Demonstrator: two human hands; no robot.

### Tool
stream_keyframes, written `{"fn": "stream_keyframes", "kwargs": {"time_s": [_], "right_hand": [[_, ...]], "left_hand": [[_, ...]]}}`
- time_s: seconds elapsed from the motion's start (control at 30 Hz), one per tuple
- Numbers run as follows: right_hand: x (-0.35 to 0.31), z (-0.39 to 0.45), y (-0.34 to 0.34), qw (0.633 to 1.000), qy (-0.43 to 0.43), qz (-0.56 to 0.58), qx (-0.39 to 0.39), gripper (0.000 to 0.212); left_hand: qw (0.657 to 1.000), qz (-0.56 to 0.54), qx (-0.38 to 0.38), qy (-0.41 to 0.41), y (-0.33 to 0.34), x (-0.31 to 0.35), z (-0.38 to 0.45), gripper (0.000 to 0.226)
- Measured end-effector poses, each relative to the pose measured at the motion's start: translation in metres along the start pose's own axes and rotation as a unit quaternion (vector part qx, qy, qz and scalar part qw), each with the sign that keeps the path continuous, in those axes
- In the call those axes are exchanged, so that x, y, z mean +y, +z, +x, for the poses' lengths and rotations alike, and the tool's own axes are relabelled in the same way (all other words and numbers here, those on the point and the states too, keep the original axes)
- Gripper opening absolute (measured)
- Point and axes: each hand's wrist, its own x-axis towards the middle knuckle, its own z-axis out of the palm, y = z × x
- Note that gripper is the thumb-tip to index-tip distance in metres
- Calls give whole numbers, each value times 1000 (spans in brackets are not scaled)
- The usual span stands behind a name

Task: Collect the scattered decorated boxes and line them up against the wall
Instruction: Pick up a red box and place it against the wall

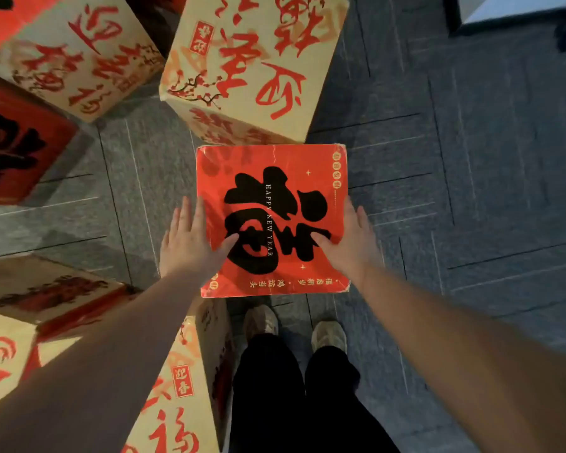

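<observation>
My shoes (pixel 294 325) stand on the grey floor (pixel 471 191), and the red box (pixel 272 220) is just past them. My left hand (pixel 190 240) and right hand (pixel 350 237) press its two sides, fingers straight, thumbs on top, so it won't slip. I can't tell if it is off the floor. A tan box (pixel 249 67) sits just behind it. More boxes (pixel 62 50) on the left are cut off. I see no wall to line them on.

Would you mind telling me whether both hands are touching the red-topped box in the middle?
Touching. The head view shows the left hand and right hand flat against opposite sides of the red-topped box, thumbs lying on its top face.
</observation>
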Motion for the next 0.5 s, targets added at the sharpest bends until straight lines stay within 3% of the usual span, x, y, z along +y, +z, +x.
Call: {"fn": "stream_keyframes", "kwargs": {"time_s": [0.3,0.5], "right_hand": [[17,25,41,996,50,75,27,110],[17,22,46,995,31,80,47,108]], "left_hand": [[989,-123,10,-83,44,-8,23,110],[985,-165,32,-42,47,-6,21,106]]}}
